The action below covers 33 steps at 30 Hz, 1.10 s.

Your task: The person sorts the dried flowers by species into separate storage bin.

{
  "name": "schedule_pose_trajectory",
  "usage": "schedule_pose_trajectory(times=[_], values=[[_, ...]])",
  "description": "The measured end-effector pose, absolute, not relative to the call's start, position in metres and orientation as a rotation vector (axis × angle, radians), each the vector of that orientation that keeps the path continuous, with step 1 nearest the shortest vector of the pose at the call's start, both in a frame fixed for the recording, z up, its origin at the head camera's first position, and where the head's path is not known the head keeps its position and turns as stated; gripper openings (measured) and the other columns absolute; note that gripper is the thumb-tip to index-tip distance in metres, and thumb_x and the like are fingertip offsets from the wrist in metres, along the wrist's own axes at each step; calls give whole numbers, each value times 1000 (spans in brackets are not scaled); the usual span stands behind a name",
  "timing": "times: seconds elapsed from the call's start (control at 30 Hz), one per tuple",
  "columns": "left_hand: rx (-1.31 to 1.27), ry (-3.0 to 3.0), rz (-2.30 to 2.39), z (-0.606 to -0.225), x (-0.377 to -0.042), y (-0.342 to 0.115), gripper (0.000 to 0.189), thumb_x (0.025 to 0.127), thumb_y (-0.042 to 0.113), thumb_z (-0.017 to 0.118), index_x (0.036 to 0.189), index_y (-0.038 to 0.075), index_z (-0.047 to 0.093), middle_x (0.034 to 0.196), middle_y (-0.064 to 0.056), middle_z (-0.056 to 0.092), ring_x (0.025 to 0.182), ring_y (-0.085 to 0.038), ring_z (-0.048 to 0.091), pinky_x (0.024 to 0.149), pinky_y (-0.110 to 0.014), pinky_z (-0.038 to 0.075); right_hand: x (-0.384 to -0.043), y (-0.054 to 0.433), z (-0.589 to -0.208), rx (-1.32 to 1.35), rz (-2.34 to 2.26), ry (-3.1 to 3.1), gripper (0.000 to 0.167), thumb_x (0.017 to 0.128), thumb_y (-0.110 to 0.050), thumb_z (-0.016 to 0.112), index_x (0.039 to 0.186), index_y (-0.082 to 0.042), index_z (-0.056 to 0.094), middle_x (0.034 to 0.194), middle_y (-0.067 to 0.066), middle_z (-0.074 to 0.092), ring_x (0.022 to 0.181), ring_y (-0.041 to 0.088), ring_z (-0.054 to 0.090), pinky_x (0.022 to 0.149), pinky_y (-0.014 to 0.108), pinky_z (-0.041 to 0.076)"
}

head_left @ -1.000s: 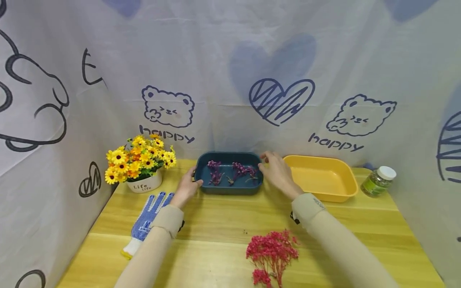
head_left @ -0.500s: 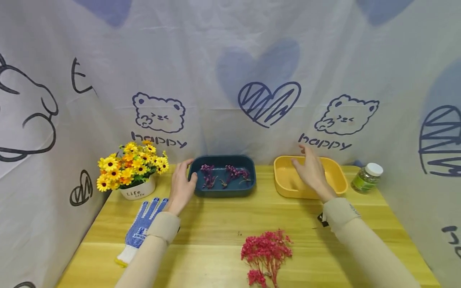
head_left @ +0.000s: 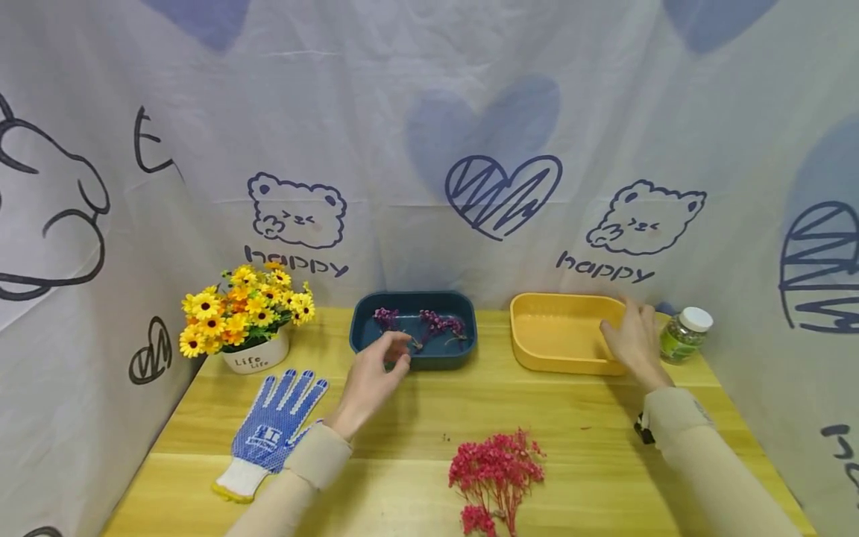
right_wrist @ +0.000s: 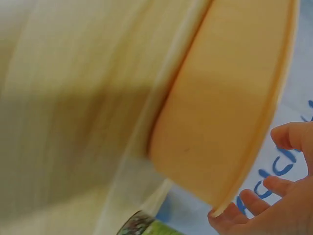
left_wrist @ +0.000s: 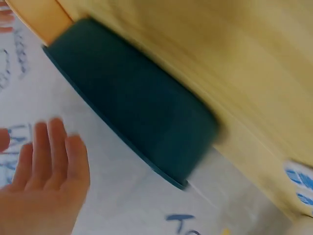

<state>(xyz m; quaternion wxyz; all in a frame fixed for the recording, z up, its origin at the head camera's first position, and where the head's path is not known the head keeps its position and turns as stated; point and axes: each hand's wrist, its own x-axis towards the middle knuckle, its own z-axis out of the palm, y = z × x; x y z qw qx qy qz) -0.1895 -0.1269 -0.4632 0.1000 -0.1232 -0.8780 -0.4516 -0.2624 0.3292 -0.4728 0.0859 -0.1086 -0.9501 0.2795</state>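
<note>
My left hand (head_left: 376, 377) hovers at the front side of a dark teal tray (head_left: 463, 356), fingers loosely bent and holding nothing. In the left wrist view the hand (left_wrist: 49, 181) is apart from the tray. Dried purple flower sprigs (head_left: 439, 322) lie inside that tray. At the right end of a yellow tray (head_left: 557, 362) is my right hand (head_left: 634, 339), thumb over the inside. In the right wrist view some fingertips (right_wrist: 222, 218) are at the tray's rim corner, with the thumb apart from it; whether they touch is unclear.
Pink dried flowers (head_left: 496, 473) lie near the front of the wooden table (head_left: 396, 485). A blue-and-white glove (head_left: 271, 429) and potted yellow flowers (head_left: 248, 309) are at the left. A white-capped jar (head_left: 684, 335) stands close to my right hand. Printed cloth (head_left: 403, 149) hangs behind.
My left hand has left the teal tray's left end and moved right and frontward. My right hand has gone from the teal tray's right end across the yellow tray to its right end.
</note>
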Motion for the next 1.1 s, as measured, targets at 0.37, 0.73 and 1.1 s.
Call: schedule_pose_trajectory(times=[0.37,0.73,1.1], values=[[-680,-3105,-1416,-461,-138,-87,40,101,34,69,134,11,64,112,-7,70,91,-16,65,74,-34,54,-257,348,-483,-437,856,-2872,81,98,-17,58,165,2,15,156,48,24,135,70,33,113,78,32],[-696,-3298,-1285,-483,-107,-61,54,93,43,80,133,14,58,119,-6,61,99,-20,63,86,-38,56,-253,355,-489,-497,885,-2944,72,95,-13,53,156,13,24,148,45,38,130,61,46,109,72,41],[-726,-3319,-1277,-488,-105,-55,45,89,41,83,121,18,61,117,-2,69,107,-21,66,93,-38,57,-253,355,-491,-511,960,-2944,75,90,-5,43,158,12,19,149,44,37,132,61,45,110,71,40]])
